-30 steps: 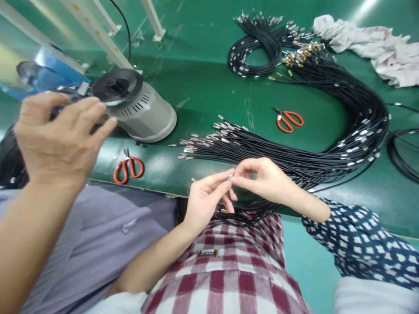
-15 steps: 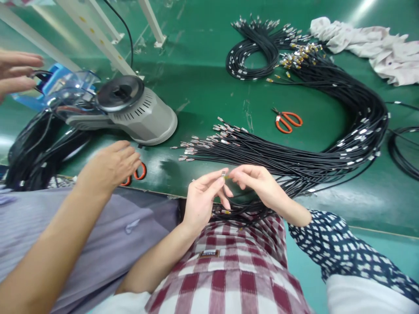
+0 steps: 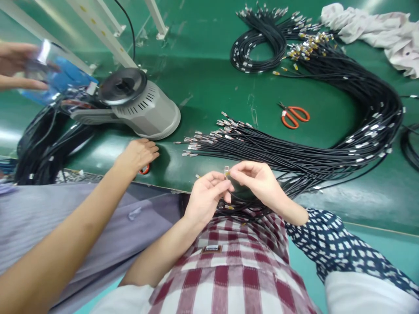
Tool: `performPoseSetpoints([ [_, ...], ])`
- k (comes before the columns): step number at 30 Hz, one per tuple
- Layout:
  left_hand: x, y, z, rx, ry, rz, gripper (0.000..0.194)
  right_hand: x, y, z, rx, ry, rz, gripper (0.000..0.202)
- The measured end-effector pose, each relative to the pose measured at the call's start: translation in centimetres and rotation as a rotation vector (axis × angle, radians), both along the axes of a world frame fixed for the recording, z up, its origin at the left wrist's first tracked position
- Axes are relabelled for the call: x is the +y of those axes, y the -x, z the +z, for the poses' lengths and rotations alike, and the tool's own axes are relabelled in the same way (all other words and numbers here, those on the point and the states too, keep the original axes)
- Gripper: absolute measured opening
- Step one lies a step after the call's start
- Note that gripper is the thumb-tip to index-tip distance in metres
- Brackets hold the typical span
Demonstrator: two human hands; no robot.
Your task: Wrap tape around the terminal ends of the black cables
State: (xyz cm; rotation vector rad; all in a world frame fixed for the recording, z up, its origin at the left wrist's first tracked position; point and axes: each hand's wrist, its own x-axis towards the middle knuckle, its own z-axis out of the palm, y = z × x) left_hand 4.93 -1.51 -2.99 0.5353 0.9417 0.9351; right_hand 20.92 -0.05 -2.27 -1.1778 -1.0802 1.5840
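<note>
My left hand [image 3: 208, 195] pinches the end of a black cable, just above my lap. A small metal connector [image 3: 226, 169] with a yellow piece [image 3: 228, 174] at its base sticks up from those fingers. The thumb and forefinger of my right hand [image 3: 257, 179] are closed at that yellow piece from the right; my fingertips partly hide it. More black cables [image 3: 250, 205] hang over the table edge below my hands. Just beyond my hands lies a large bundle of black cables [image 3: 281, 150], its silver-tipped ends pointing left.
Orange-handled snips [image 3: 293, 117] lie inside the bundle's curve. Behind them are a coiled cable bundle [image 3: 237, 59] and a crumpled cloth [image 3: 369, 30]. At left stands a grey machine with a round top [image 3: 153, 109]. A co-worker's hand [image 3: 139, 155] covers other orange handles [image 3: 144, 169].
My hands keep nearly the same pinch at the connector. The co-worker's near hand has moved right across the orange handles; their far hand has moved at the blue and clear part, blurred.
</note>
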Motion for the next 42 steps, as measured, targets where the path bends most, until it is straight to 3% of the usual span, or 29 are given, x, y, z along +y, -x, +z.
performPoseSetpoints([
  [11, -0.5, -0.3, -0.5, -0.053, 0.159, -0.023, 0.031, -0.9, 0.8, -0.9, -0.025, -0.047, -0.076, 0.033],
  [25, -1.1, -0.7, -1.0, -0.115, 0.075, -0.083, 0.026, -1.3, 0.5, -1.8, 0.183, -0.001, 0.006, 0.024],
  [28, -1.2, -0.7, -0.9, -0.090, 0.037, -0.077, 0.026, -1.4, 0.6, -1.5, 0.034, -0.145, -0.056, 0.020],
  [31, -1.1, -0.5, -0.7, -0.046, -0.027, -0.056, 0.026, -1.8, 0.6, -1.1, -0.246, -0.416, -0.159, 0.013],
  [35, -0.9, -0.3, -0.7, 0.024, -0.070, -0.060, 0.026, -2.3, 0.5, -0.8, -0.428, -0.577, -0.137, 0.009],
  [38, -0.8, -0.3, -0.7, 0.047, -0.058, -0.035, 0.025, -2.3, 0.5, -0.9, -0.416, -0.502, -0.104, 0.011],
  [42, -0.9, -0.4, -0.9, 0.034, -0.059, -0.018, 0.023, -1.9, 0.4, -1.0, -0.209, -0.286, 0.002, 0.018],
])
